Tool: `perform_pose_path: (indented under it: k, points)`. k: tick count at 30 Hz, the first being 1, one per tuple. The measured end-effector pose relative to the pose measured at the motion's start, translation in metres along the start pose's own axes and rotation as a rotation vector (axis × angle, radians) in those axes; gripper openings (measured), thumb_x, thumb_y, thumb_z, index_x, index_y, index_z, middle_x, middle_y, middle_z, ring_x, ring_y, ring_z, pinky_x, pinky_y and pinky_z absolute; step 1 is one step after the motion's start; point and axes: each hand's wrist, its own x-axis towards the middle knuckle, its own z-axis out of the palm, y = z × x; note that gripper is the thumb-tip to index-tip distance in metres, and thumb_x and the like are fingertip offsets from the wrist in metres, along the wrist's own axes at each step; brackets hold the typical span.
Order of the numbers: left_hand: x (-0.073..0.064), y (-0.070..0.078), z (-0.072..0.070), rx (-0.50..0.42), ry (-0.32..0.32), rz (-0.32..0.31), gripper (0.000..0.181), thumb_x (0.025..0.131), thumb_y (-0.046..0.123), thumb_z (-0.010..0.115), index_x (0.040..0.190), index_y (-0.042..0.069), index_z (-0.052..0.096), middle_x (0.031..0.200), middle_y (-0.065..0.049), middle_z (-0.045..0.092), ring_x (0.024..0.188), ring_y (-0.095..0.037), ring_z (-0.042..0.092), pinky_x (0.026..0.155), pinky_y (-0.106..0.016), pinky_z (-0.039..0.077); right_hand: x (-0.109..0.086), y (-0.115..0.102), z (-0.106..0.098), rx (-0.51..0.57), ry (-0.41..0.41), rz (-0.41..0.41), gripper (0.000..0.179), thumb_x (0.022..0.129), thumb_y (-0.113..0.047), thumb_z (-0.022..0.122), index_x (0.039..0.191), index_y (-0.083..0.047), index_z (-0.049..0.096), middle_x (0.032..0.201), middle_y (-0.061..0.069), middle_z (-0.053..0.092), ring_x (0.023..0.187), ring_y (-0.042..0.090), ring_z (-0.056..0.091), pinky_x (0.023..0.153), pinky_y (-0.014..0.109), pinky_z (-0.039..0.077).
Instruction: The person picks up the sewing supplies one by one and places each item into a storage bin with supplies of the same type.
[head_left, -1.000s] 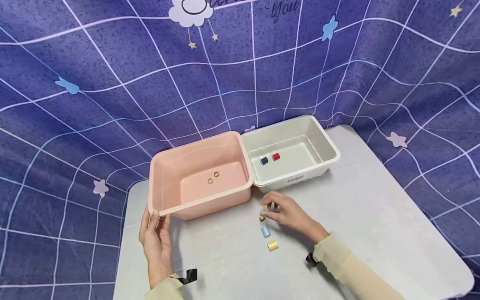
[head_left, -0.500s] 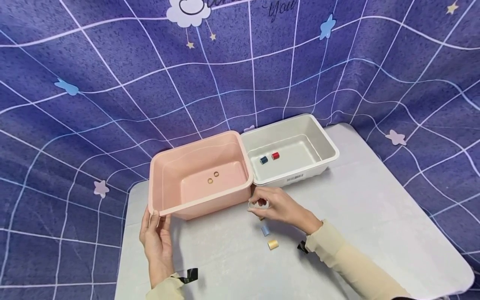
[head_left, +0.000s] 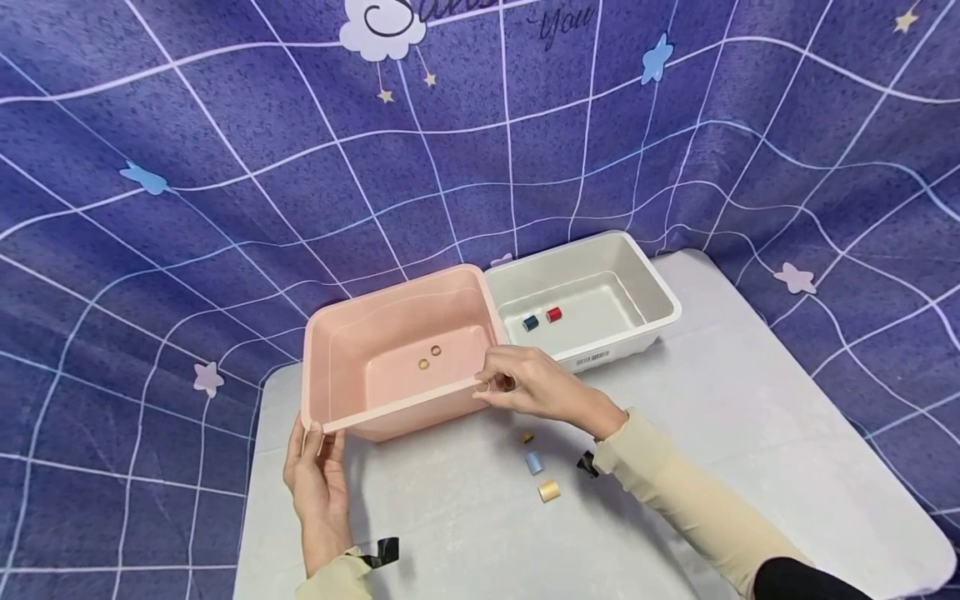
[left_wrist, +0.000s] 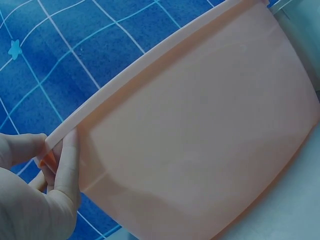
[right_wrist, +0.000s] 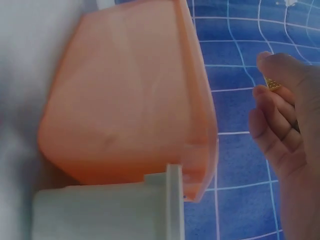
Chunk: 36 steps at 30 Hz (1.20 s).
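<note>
My left hand (head_left: 318, 483) grips the near left corner of a pink plastic bin (left_wrist: 200, 115), thumb on one side of the rim and fingers on the other. Over the bin's near right rim, my right hand (head_left: 536, 385) pinches a small gold ring thimble (right_wrist: 271, 84) with a dimpled surface between thumb and fingertip. Two similar gold rings (head_left: 423, 364) lie on the pink bin's floor. On the table below the right hand are another small gold ring (head_left: 527, 436), a light-blue thread spool (head_left: 534, 462) and a yellow thread spool (head_left: 549, 490), roughly in a line.
A white bin (head_left: 663, 317) stands against the pink bin's right side. Inside it lie a dark-blue spool (head_left: 530, 322) and a red spool (head_left: 554, 314). Behind the grey-white table (head_left: 720, 400) hangs a blue-purple gridded curtain (head_left: 300, 167).
My right hand has lifted the ring thimble from near the small items and carried it left and away from me, up to the pink bin's rim. The left hand keeps its place.
</note>
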Motion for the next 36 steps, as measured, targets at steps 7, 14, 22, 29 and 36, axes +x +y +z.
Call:
perform_pose_path:
  k: [7, 14, 22, 29, 36]
  points:
    - [0.003, 0.003, 0.0, 0.014, 0.002, 0.008, 0.052, 0.097, -0.006, 0.067, 0.147, 0.006, 0.058, 0.128, -0.015, 0.059, 0.086, -0.019, 0.067, 0.085, -0.029, 0.07, 0.03, 0.005, -0.003, -0.02, -0.026, 0.015, 0.013, 0.095, -0.018, 0.077, 0.091, -0.012, 0.066, 0.085, -0.003, 0.065, 0.077, 0.009, 0.061, 0.066, 0.02, 0.057]
    - [0.005, 0.005, -0.001, 0.034, -0.006, 0.014, 0.051, 0.098, -0.005, 0.066, 0.147, 0.007, 0.058, 0.127, -0.015, 0.059, 0.086, -0.018, 0.067, 0.085, -0.028, 0.07, 0.061, 0.011, -0.004, -0.035, -0.073, 0.06, 0.014, 0.096, -0.019, 0.077, 0.092, -0.012, 0.066, 0.086, -0.002, 0.065, 0.077, 0.01, 0.061, 0.064, 0.019, 0.053]
    - [0.008, 0.005, -0.001, 0.047, -0.008, 0.018, 0.052, 0.099, -0.006, 0.064, 0.149, 0.006, 0.055, 0.131, -0.014, 0.056, 0.089, -0.018, 0.067, 0.085, -0.028, 0.069, 0.098, 0.019, -0.001, 0.018, -0.12, 0.066, 0.011, 0.094, -0.018, 0.078, 0.091, -0.012, 0.069, 0.087, -0.001, 0.069, 0.079, 0.013, 0.063, 0.067, 0.019, 0.054]
    - [0.01, 0.008, -0.003, 0.037, 0.01, 0.011, 0.055, 0.099, -0.006, 0.064, 0.151, 0.006, 0.053, 0.131, -0.014, 0.056, 0.089, -0.019, 0.067, 0.085, -0.028, 0.069, 0.127, 0.027, 0.011, 0.069, -0.19, 0.135, 0.01, 0.095, -0.019, 0.078, 0.09, -0.015, 0.07, 0.079, -0.006, 0.072, 0.071, 0.003, 0.064, 0.064, 0.013, 0.056]
    - [0.009, 0.009, -0.005, 0.03, -0.011, 0.012, 0.056, 0.099, -0.006, 0.064, 0.152, 0.007, 0.052, 0.132, -0.013, 0.057, 0.089, -0.018, 0.067, 0.087, -0.029, 0.069, 0.156, 0.044, 0.032, 0.1, -0.256, 0.209, 0.009, 0.094, -0.019, 0.08, 0.092, -0.015, 0.072, 0.085, -0.004, 0.072, 0.077, 0.004, 0.063, 0.069, 0.014, 0.058]
